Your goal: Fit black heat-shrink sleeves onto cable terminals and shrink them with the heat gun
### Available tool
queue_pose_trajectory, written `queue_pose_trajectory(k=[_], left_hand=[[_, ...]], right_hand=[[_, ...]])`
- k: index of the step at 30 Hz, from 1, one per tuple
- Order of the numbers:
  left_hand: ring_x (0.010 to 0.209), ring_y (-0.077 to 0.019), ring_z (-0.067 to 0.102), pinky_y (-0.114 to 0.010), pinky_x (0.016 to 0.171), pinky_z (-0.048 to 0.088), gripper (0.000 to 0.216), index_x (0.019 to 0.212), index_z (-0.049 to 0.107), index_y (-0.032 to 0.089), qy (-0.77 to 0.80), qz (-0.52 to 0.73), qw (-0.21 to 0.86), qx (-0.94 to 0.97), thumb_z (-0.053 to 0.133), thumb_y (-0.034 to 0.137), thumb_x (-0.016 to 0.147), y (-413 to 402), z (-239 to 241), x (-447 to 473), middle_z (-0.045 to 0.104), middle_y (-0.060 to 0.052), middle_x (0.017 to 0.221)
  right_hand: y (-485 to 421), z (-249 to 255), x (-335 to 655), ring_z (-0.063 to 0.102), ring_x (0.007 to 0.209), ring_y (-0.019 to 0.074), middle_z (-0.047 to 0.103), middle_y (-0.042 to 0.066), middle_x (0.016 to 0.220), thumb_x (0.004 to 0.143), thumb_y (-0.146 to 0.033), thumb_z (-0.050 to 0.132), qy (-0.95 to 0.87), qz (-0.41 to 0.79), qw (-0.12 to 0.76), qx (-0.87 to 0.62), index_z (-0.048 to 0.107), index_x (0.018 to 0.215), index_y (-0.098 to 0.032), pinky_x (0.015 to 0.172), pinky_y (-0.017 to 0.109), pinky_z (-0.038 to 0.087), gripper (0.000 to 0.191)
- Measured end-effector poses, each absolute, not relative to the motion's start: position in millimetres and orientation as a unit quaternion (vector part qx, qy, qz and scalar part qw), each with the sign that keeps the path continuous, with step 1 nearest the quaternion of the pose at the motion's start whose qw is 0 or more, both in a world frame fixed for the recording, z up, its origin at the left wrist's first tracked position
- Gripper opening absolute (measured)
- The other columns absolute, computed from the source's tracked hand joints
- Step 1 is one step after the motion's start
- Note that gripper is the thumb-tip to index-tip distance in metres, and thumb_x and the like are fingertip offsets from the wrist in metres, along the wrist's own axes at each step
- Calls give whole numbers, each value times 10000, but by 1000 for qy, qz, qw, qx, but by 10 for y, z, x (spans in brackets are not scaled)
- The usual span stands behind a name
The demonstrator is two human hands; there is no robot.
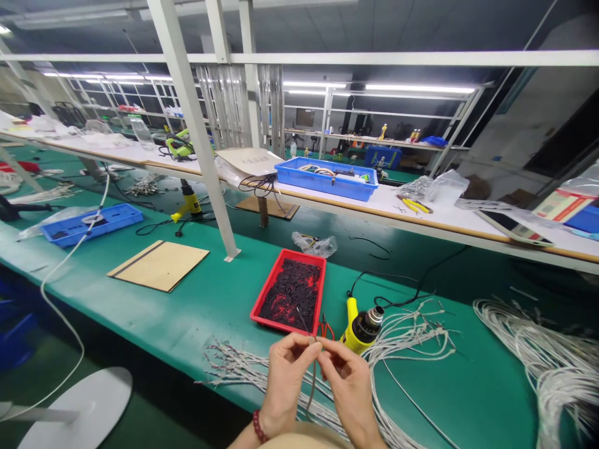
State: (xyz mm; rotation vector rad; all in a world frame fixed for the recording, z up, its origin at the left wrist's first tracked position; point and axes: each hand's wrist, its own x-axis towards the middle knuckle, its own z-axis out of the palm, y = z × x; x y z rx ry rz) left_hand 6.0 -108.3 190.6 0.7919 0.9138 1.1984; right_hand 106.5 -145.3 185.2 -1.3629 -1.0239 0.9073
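Note:
My left hand [287,377] and my right hand [349,390] meet low in the middle of the view, both closed in a pinch. Between their fingertips is a thin grey cable [312,383], its lower part hanging down between the palms. A thin end sticks up past the fingers in front of a red tray [255,312] of small black pieces [292,290]. Red-handled pliers [326,325] lie just beyond my fingers. A yellow heat gun [358,330] stands right of them, nozzle up. Under and beside my hands run bundled white cables [238,365] with stripped ends.
More white cables [538,355] are heaped at right on the green bench [224,299]. A cardboard sheet [159,265] and a blue tray [116,217] lie left. A white post [201,131] rises behind, beside a shelf with a blue bin [322,185]. A second heat gun [189,202] stands farther back.

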Motion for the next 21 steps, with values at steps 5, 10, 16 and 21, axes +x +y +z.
queue_pose_trajectory(k=[5, 10, 16, 21], left_hand=[[618, -101, 517, -215, 629, 430, 171, 608, 630, 151, 382, 539, 670, 337, 786, 219, 617, -1044, 1917, 81, 590, 32, 618], [647, -95, 465, -210, 645, 410, 199, 576, 607, 150, 347, 541, 672, 368, 751, 248, 672, -1027, 1969, 135, 488, 34, 649], [718, -121, 494, -218, 667, 411, 180, 638, 666, 174, 320, 532, 688, 375, 797, 298, 622, -1040, 2008, 226, 530, 8, 716], [676, -123, 497, -248, 684, 419, 454, 990, 723, 175, 285, 512, 733, 346, 762, 457, 635, -1026, 2159, 220, 564, -10, 734]], right_hand=[[-1448, 1955, 1076, 573, 619, 162, 651, 35, 701, 822, -280, 649, -497, 312, 562, -583, 739, 787, -204, 571, 252, 456, 123], [-1472, 1958, 1045, 637, 817, 216, 705, 63, 887, 825, -221, 641, -536, 251, 579, -561, 726, 816, -224, 773, 312, 487, 86], [-1504, 1959, 1129, 617, 631, 191, 685, 37, 673, 779, -303, 691, -460, 289, 601, -587, 725, 701, -199, 634, 271, 490, 135], [-1584, 2145, 1371, 618, 628, 191, 679, 54, 659, 771, -370, 701, -420, 399, 594, -557, 710, 724, -176, 615, 265, 493, 200]])
